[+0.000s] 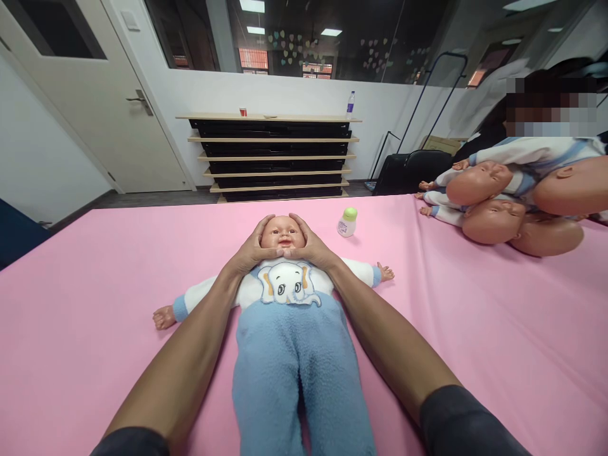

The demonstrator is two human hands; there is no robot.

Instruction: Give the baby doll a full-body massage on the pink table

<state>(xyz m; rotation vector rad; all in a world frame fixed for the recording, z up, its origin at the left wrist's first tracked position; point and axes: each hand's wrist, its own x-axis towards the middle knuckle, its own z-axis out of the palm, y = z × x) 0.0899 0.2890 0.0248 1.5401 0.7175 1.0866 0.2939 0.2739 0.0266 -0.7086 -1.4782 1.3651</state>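
A baby doll [285,278] lies on its back, its feet out of view at the bottom. It wears a white top with an elephant face and fuzzy blue trousers, its arms spread to the sides. My left hand [254,249] cups the left side of the doll's head, fingers curved round it and thumb under the chin. On the opposite side, my right hand [313,247] holds the head the same way, so both thumbs nearly meet below the mouth. A small white bottle with a green cap [348,223] stands beyond my right hand.
The pink sheet [118,266] covers the table. Several more dolls [498,215] are piled at the right, near a partly visible person. Behind the far edge are stacked boards [280,138] bearing a red cup [243,111] and a water bottle [350,104].
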